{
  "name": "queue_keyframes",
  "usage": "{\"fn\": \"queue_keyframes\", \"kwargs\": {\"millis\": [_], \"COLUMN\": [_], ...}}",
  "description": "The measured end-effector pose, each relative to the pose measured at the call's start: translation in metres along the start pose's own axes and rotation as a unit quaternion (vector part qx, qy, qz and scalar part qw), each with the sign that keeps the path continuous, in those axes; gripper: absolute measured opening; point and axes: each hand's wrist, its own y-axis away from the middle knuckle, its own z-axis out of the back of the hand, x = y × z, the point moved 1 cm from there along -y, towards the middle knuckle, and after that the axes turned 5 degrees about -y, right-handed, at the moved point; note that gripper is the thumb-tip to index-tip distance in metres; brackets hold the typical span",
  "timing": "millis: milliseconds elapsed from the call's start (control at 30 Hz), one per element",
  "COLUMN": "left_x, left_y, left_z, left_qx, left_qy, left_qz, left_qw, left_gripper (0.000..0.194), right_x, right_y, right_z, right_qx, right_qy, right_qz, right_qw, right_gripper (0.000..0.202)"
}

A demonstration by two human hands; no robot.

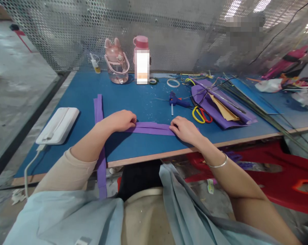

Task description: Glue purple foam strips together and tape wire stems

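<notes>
A folded purple strip point(154, 128) lies crosswise on the blue tabletop near its front edge. Its left part is pinched under the curled fingers of my left hand point(124, 120). My right hand point(184, 128) grips the same strip farther right, thumb and fingertips pressed together at its upper fold. Between the hands a lengthwise crease shows along the strip. Under my left forearm runs a second long purple strip point(101, 170), which hangs over the table's front edge. Just beyond my right hand lie scissors point(199, 115) with yellow and red handles and a blue glue gun point(178, 100).
A white power bank point(58, 126) with a cable lies at the left. Two pink bottles, one a clear-bodied bottle point(117, 64), and a small glue bottle point(95, 64) stand along the back. Purple sheets point(227, 115) and long green stems point(266, 112) lie right. A red stool point(284, 173) is below.
</notes>
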Motion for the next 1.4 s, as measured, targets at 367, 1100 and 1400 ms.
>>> {"fn": "queue_keyframes", "kwargs": {"millis": [367,1100,1400], "left_x": [-0.019,-0.027,-0.002], "left_y": [-0.002,-0.019,-0.026], "left_z": [-0.001,-0.024,-0.022], "left_qx": [-0.061,-0.219,-0.293], "left_qy": [-0.007,0.611,0.655], "left_qz": [0.027,0.092,0.284], "left_qw": [0.998,0.755,0.637], "left_gripper": [0.017,0.086,0.024], "right_x": [0.064,0.060,0.064], "right_y": [-0.066,-0.086,-0.081], "right_z": [0.008,-0.032,-0.015], "right_qx": [0.042,-0.026,0.046], "right_qy": [-0.023,-0.149,-0.006], "right_qz": [0.197,0.158,0.107], "right_qw": [0.979,0.976,0.993], "right_gripper": [0.055,0.032,0.025]}}
